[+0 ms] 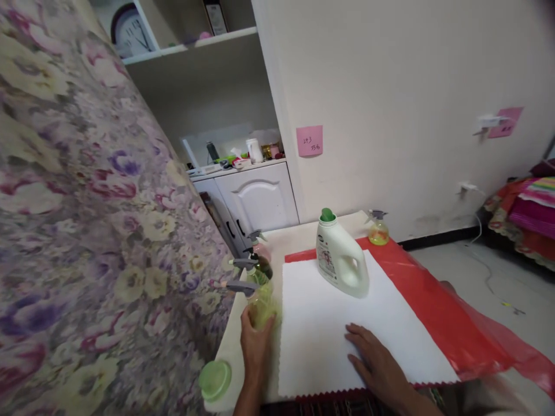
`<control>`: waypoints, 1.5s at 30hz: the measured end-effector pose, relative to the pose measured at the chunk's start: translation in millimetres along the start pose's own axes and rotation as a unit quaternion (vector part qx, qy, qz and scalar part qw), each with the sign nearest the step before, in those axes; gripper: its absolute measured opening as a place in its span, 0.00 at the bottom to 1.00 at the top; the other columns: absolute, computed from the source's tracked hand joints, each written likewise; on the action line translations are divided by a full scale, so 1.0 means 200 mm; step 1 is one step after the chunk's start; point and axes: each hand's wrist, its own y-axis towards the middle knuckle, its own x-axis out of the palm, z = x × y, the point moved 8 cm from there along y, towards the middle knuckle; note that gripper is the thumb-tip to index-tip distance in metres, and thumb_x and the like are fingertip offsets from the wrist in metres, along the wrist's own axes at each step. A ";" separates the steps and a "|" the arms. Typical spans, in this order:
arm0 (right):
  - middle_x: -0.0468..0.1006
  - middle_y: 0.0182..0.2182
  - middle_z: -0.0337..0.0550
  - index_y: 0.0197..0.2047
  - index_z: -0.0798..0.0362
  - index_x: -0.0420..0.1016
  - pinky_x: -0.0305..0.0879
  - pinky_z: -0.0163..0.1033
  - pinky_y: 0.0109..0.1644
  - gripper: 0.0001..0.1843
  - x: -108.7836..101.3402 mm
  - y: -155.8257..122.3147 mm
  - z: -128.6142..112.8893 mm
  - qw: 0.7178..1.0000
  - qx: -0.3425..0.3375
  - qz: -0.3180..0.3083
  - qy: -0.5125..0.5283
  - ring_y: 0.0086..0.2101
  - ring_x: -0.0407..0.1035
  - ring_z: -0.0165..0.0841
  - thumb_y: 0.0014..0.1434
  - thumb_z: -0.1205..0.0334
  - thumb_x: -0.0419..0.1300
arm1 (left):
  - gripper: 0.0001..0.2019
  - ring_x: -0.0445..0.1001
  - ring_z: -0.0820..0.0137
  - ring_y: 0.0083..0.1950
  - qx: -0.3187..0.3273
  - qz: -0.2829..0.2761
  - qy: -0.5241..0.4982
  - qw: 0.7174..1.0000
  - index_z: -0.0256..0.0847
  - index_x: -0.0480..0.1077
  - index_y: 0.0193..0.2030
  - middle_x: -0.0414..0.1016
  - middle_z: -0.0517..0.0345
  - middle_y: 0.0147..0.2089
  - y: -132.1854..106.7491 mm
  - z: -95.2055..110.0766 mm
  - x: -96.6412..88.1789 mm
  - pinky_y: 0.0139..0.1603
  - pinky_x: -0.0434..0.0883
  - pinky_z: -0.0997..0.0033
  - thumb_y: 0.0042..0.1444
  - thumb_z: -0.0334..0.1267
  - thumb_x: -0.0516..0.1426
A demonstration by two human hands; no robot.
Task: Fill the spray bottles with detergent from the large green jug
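On the table's left side, my left hand (256, 341) is wrapped around a clear spray bottle (261, 303) with yellowish liquid and a grey trigger head. My right hand (373, 358) lies on the white sheet (312, 329), fingers stretched out and holding nothing. Beyond it stands a pale green detergent jug (342, 260) with its green cap (327, 215) at the mouth. Close behind the held bottle are another trigger spray bottle (255, 273), a dark pump bottle (264, 266) and a pinkish spray bottle (261, 248), partly covering one another.
A green-lidded container (214, 381) sits at the near left corner. Red plastic film (416, 289) hangs off the table's right side, with a small spray bottle (378, 231) at the back. A floral curtain (108, 231) borders the left; a white cabinet (260, 193) stands behind.
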 end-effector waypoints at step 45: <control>0.77 0.48 0.46 0.58 0.48 0.65 0.64 0.46 0.53 0.46 0.07 0.17 -0.51 0.665 0.175 -0.165 0.707 0.51 0.69 0.46 0.33 0.64 0.74 | 0.16 0.75 0.62 0.41 -0.116 -0.379 -0.314 0.863 0.39 0.73 0.41 0.77 0.52 0.38 -0.45 0.49 0.48 0.41 0.70 0.64 0.53 0.50 0.60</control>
